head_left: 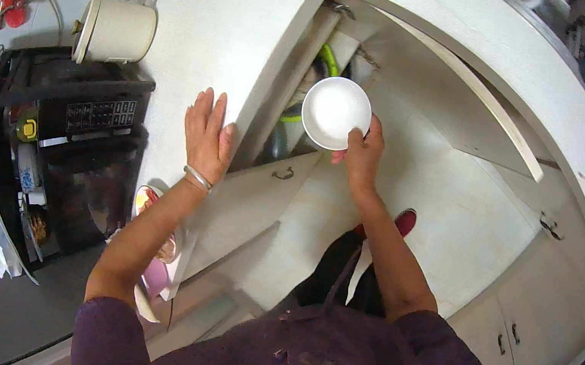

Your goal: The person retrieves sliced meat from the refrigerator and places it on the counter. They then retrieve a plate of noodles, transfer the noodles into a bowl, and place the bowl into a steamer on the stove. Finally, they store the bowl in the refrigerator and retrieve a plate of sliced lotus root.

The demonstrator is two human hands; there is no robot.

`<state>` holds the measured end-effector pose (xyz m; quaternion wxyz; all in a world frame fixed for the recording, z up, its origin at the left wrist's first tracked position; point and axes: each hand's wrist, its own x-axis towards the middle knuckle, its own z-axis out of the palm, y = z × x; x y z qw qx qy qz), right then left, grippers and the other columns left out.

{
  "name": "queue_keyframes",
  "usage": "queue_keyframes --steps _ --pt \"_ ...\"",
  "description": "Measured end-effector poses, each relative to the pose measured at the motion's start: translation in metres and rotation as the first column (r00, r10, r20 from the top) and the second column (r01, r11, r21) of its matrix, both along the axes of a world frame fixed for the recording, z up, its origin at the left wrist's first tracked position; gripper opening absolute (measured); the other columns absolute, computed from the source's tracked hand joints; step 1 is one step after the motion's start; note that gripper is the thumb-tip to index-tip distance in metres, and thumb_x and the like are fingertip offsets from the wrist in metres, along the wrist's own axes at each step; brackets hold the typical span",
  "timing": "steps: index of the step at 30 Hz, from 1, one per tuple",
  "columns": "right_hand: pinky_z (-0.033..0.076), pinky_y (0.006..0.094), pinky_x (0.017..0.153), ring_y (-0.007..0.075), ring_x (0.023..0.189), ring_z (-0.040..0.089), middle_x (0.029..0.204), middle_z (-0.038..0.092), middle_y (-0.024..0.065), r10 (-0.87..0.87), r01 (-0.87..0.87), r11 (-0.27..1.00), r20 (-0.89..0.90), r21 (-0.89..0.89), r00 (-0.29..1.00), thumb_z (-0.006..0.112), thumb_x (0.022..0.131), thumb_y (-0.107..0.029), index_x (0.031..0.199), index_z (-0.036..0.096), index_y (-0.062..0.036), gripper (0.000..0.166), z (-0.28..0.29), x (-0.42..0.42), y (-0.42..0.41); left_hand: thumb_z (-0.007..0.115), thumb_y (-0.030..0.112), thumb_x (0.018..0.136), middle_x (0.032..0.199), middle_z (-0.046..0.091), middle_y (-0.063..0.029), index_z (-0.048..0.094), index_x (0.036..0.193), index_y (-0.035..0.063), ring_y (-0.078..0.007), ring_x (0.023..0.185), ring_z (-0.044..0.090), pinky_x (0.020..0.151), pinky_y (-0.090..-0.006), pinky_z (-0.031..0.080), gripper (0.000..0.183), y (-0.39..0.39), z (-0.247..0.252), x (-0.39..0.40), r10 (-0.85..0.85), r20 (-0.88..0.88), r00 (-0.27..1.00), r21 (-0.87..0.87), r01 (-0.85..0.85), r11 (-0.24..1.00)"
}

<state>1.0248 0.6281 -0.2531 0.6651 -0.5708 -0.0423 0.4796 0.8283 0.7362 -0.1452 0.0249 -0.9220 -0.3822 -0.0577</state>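
Note:
My right hand [364, 151] holds a small white bowl [337, 113] by its rim, thumb on the inner side and fingers beneath. The bowl's inside faces up and shows plain white; whether anything white lies in it I cannot tell. Below the bowl is an open cabinet compartment [270, 141] with bright green handles or tubing [329, 60] and other partly hidden things inside. Flat on the white countertop [219, 31], near its edge, rests my left hand [208, 136], fingers spread a little and holding nothing; a silver bangle is on that wrist.
An open cabinet door [459, 88] stands at upper right. On the left are a black microwave oven [93, 161] and a cream lidded pot [120, 32]. Dishes [146, 198] stand by my left forearm. More cabinet doors [531, 315] are at lower right, beyond the pale floor [437, 218].

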Motion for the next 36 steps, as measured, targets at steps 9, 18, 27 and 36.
queue_keyframes --steps 9,18,27,36 --pt "0.040 0.0162 0.035 0.0035 0.043 0.046 0.101 0.054 0.0221 -0.036 0.098 0.995 -0.809 0.027 0.587 0.028 0.085 -0.005 0.111 0.043 -0.0012 0.031 0.006 0.073 -0.148 0.039 0.027 0.086 0.130 0.031 -0.0159 0.034 0.127 0.0123 -0.0305 0.121 0.027 0.098 -0.0498 0.017 0.044 0.006 -0.017 -0.012 0.038 -0.060 0.997 0.157 -0.028 0.987" --pt "0.045 0.0243 0.035 0.0123 0.041 0.047 0.071 0.053 0.0135 -0.401 0.316 0.887 -0.224 -0.338 0.888 0.036 0.080 -0.002 0.108 0.039 0.0053 0.029 0.108 0.038 -0.337 0.052 0.012 0.079 0.120 0.042 -0.0163 0.045 0.117 0.0063 -0.0322 0.114 0.036 0.096 -0.0427 0.028 0.040 -0.067 -0.004 0.040 -0.193 0.325 0.926 0.072 0.179 0.981" --pt "0.044 0.0266 0.037 0.0136 0.044 0.051 0.071 0.056 0.0128 -0.191 0.327 0.866 0.354 -0.378 0.915 0.038 0.079 -0.001 0.117 0.039 -0.0002 0.038 0.128 -0.026 -0.453 0.051 0.038 0.081 0.107 0.050 -0.0102 0.029 0.126 0.0036 -0.0200 0.092 0.053 0.067 -0.0342 0.049 0.060 -0.373 -0.051 0.121 -0.072 0.090 0.993 -0.962 0.068 -0.263" --pt "0.046 0.0331 0.070 0.0241 0.080 0.056 0.096 0.057 0.0157 -0.358 0.412 0.889 0.258 -0.199 0.897 0.045 0.080 -0.016 0.117 0.043 -0.0009 0.040 0.163 0.001 -0.598 0.045 0.002 0.064 0.114 0.046 -0.0181 0.033 0.122 -0.0020 -0.0262 0.107 0.045 0.091 -0.0327 0.035 0.059 -0.501 0.027 0.188 -0.170 0.486 0.857 -0.865 0.500 0.046"
